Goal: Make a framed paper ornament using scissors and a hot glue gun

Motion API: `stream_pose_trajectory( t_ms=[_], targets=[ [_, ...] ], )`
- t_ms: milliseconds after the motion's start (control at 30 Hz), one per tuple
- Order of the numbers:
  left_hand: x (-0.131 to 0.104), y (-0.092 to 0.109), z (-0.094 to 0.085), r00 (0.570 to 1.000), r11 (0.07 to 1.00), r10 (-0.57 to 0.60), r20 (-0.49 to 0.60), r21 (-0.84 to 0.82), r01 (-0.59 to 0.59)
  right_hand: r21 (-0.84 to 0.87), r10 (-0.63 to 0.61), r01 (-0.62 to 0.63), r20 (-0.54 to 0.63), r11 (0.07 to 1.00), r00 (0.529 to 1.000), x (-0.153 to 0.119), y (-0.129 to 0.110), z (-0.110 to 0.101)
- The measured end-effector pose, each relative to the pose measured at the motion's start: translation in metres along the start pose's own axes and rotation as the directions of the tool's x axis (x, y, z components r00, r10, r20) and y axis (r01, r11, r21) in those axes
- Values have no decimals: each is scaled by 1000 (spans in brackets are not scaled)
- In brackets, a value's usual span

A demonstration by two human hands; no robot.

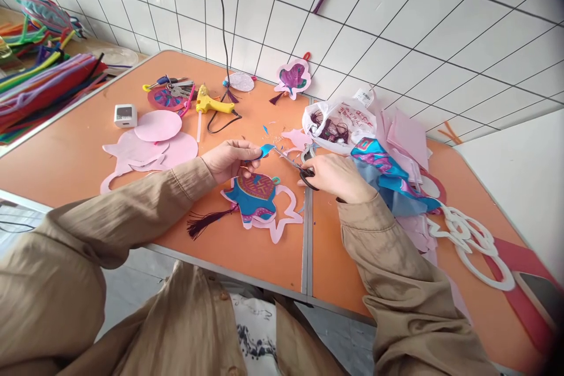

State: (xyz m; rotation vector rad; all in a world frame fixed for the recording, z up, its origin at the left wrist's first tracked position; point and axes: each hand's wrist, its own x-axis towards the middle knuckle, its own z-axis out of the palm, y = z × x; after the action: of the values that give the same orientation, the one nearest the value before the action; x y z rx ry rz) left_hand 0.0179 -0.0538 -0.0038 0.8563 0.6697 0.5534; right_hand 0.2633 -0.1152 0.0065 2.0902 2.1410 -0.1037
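Between the thumb and fingers of my left hand (232, 160) is pinched a small piece of blue fabric (267, 150). My right hand (337, 175) grips a pair of scissors (307, 176) by its black handles. The blades point left and reach the edge of the blue piece; whether they are apart I cannot tell. Below my hands lies a fish-shaped ornament (253, 200) in blue and purple fabric with a pink border. A dark purple tassel (207, 220) trails from its left side. Partly beneath it rests a pink paper cut-out (282, 220).
Pink paper shapes (176, 150), a white box (126, 116) and a yellow glue gun (215, 103) lie at left. A plastic bag of tassels (337, 123), blue fabric (388, 173) and white cut-out shapes (476, 241) are at right. Colourful pipe cleaners (48, 88) are heaped far left.
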Motion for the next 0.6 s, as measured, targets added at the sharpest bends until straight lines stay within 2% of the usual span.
stream_pose_trajectory(
  t_ms=[200, 267, 333, 367, 400, 433, 500, 533, 567, 600],
  targets=[
    [2, -2, -1, 998, 998, 58, 12, 20, -58, 250, 13, -22, 36, 968, 999, 3, 17, 0],
    [2, -1, -1, 995, 995, 100, -6, 11, -100, 260, 47, -34, -43, 965, 998, 1, 16, -2],
    [2, 0, -2, 992, 992, 125, -18, 22, -125, 365, 25, 38, -166, 930, 986, -3, 5, -1],
    [2, 1, -3, 993, 992, 120, -15, 38, -120, 483, -29, 125, -200, 867, 979, -4, -5, 1],
    [2, 1, -3, 995, 993, 104, -7, 61, -103, 641, -104, 218, -211, 736, 972, -6, -15, 3],
    [2, 2, -4, 996, 993, 84, -2, 85, -83, 785, -191, 249, -169, 567, 967, -7, -27, 6],
    [2, 1, -5, 998, 991, 63, -14, 123, -61, 958, -364, 134, -35, 252, 931, -9, -49, 14],
    [3, 1, -6, 997, 989, 71, -35, 133, -66, 989, -405, 55, 5, 136, 914, -9, -57, 18],
    [3, 0, -6, 994, 988, 87, -62, 137, -78, 998, -401, -9, 32, 58, 916, -8, -62, 21],
    [4, 0, -7, 991, 987, 104, -89, 136, -91, 999, -333, -28, 32, 16, 942, -7, -65, 24]
  ],
)
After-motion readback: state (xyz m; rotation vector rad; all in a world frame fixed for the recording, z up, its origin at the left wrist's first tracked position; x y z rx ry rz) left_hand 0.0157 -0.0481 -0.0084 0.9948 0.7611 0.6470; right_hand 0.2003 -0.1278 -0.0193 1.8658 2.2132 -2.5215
